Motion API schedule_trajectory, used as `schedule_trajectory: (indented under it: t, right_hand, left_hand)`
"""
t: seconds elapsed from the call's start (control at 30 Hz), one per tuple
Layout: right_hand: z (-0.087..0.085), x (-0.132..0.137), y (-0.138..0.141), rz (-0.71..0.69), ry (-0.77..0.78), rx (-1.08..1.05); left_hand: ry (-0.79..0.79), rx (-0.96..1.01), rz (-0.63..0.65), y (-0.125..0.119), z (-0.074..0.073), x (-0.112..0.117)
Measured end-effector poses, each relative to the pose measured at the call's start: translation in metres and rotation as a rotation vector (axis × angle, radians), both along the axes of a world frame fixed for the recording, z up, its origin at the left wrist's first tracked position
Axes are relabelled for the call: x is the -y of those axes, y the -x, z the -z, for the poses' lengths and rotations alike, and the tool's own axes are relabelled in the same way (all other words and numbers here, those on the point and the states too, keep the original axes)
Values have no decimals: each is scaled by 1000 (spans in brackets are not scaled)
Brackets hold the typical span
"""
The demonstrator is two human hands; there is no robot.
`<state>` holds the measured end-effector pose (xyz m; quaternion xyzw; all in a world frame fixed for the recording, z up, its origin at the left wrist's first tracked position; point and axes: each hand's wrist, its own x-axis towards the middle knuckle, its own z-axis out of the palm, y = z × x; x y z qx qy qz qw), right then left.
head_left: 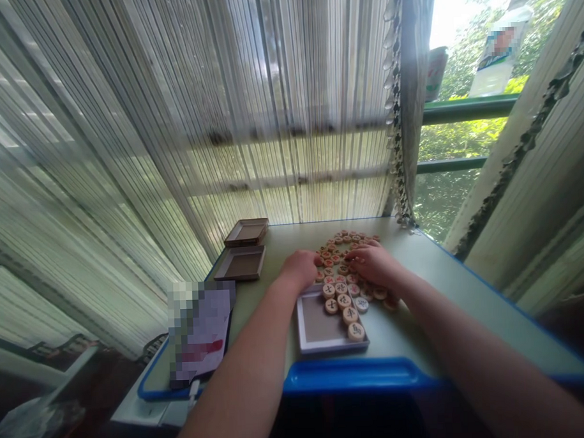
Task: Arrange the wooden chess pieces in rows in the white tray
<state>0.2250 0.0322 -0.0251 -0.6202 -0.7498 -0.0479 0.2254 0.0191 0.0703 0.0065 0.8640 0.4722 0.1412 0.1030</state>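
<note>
Round wooden xiangqi pieces with red and black characters lie in a loose heap on the pale table. A shallow open box stands in front of the heap, with several black-marked pieces in its right side and back corner. My left hand is at the heap's left edge, its fingers curled in against the pieces; whatever they hold is hidden. Over the right part of the heap lies my right hand, fingers stretched and apart, touching pieces. More pieces show under its wrist.
Two shallow trays, one nearer and one farther, sit at the table's back left. A tablet-like device, partly blurred, lies at the left edge with a white cable plug. A blue handle-like rim runs along the front.
</note>
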Motion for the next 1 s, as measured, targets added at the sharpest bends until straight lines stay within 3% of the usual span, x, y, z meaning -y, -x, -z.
schedule_trajectory:
  t: [0.37,0.6,0.7,0.87,1.0]
  right_hand:
    - [7,-4,0,-42,-27,-1]
    - [11,-6,-3,62,-26,47]
    - [10,-7,-3,38,-11,58]
    - [5,-7,-2,1,10,46]
    - [3,-7,-9,74,0,-26]
  left_hand:
    - [-74,-41,66,-3,6,-3]
    - [-122,-46,60,-2,7,0]
    - [-125,-55,75,-3,8,-1]
    - [-179,-101,40,-3,7,1]
    - [-159,-78,-5,-2,4,1]
